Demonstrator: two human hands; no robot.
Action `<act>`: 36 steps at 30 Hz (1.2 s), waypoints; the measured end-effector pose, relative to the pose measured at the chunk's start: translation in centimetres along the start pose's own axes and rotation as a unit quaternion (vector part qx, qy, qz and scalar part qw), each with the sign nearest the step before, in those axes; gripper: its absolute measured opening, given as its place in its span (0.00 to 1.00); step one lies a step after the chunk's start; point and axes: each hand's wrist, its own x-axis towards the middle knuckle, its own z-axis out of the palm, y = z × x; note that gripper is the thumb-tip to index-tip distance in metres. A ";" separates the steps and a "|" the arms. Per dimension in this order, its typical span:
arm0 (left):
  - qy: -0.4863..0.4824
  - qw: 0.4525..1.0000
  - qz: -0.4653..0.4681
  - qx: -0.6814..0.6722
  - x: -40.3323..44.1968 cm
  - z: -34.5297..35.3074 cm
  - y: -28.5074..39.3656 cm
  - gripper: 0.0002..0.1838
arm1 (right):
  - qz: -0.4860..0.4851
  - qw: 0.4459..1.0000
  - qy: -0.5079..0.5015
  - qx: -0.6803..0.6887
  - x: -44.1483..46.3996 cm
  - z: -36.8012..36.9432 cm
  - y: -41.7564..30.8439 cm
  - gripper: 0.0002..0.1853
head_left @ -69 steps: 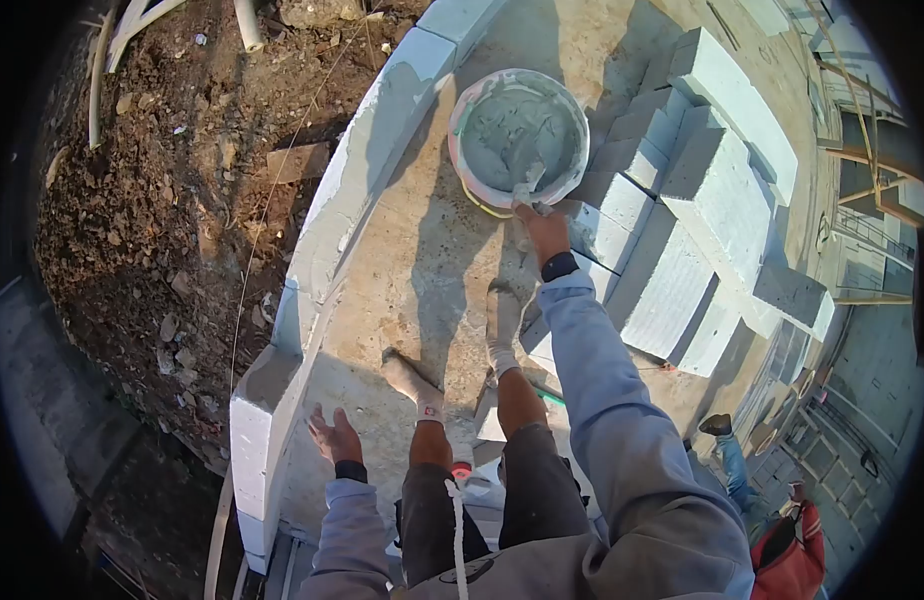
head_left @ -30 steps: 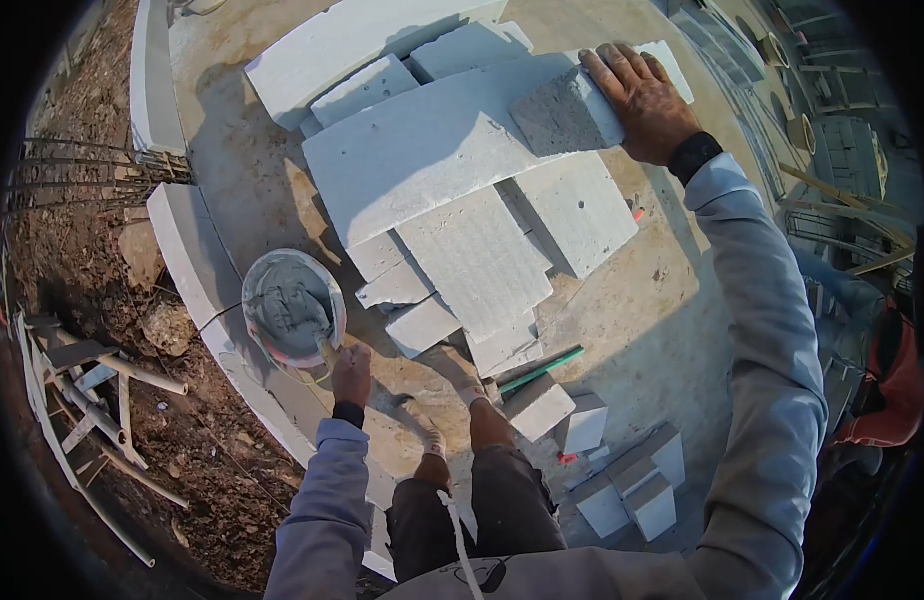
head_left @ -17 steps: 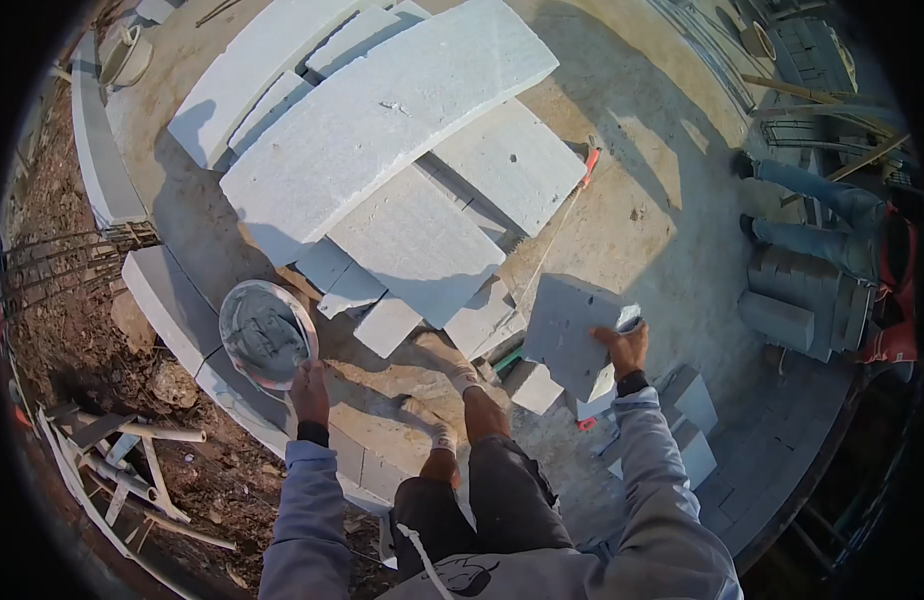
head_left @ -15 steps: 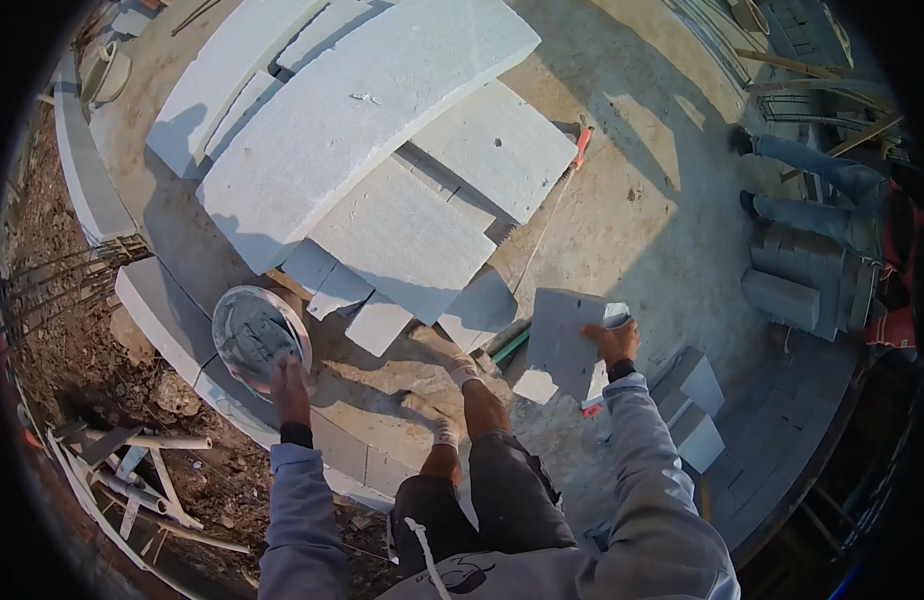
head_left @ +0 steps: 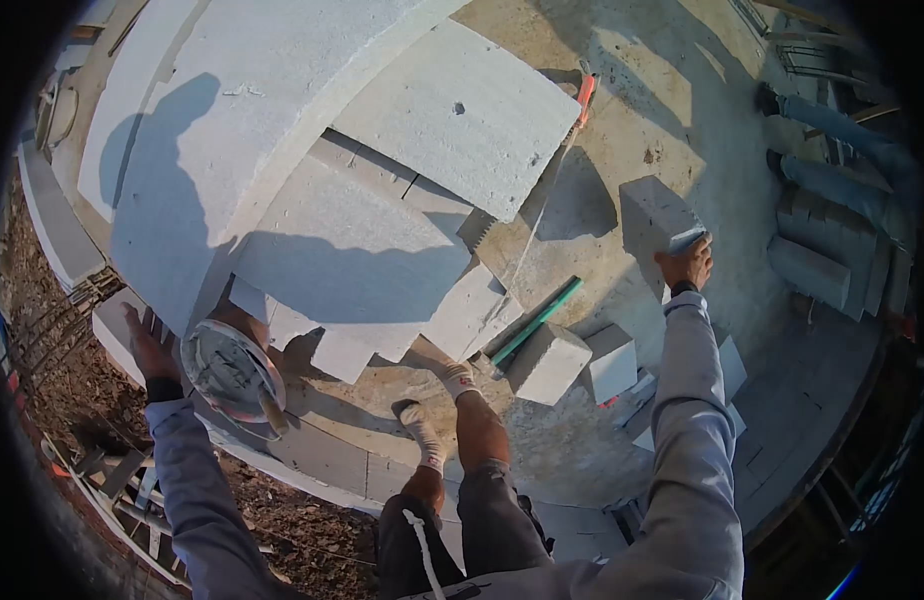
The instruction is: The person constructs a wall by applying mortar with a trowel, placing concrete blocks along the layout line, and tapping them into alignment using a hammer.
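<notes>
My right hand (head_left: 685, 265) is closed on a grey block (head_left: 654, 212), gripping its near end above the concrete floor. On the other side, my left hand (head_left: 152, 345) has its fingers apart and holds nothing. It is over the low block wall, beside a bucket (head_left: 269, 362) of grey mortar. A wooden handle (head_left: 274, 412) sticks out of that bucket. Two cut blocks (head_left: 552, 365) stand on the floor near my feet, with a green bar-shaped tool (head_left: 535, 320) lying alongside.
Large pale slabs (head_left: 462, 110) are stacked in front of me. An orange-handled saw (head_left: 586, 97) lies partly under one. At right, another person's legs (head_left: 842, 120) show near stacked grey blocks (head_left: 810, 270). The block wall (head_left: 322, 450) borders rough soil on the left.
My right hand has moved forward and right with the block. My left hand has come away from the bucket, to its left, with fingers spread. My view has shifted.
</notes>
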 end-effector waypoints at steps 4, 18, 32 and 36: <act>-0.147 0.986 0.051 -0.061 2.1 0.6 -2.3 0.42 | -0.068 0.996 0.046 -0.017 2.5 3.2 -2.7 0.55; -0.188 0.949 -0.058 -0.246 0.2 4.5 0.9 0.38 | -0.372 0.789 0.021 0.488 -6.9 -12.5 -25.9 0.27; -0.197 0.895 -0.083 -0.392 -5.7 4.0 1.1 0.34 | -0.314 0.835 -0.048 0.449 0.0 -18.4 -41.5 0.46; -0.190 0.868 -0.235 -0.394 -15.8 -1.0 -1.3 0.34 | -0.357 0.887 -0.049 0.290 -5.5 -25.8 -37.8 0.42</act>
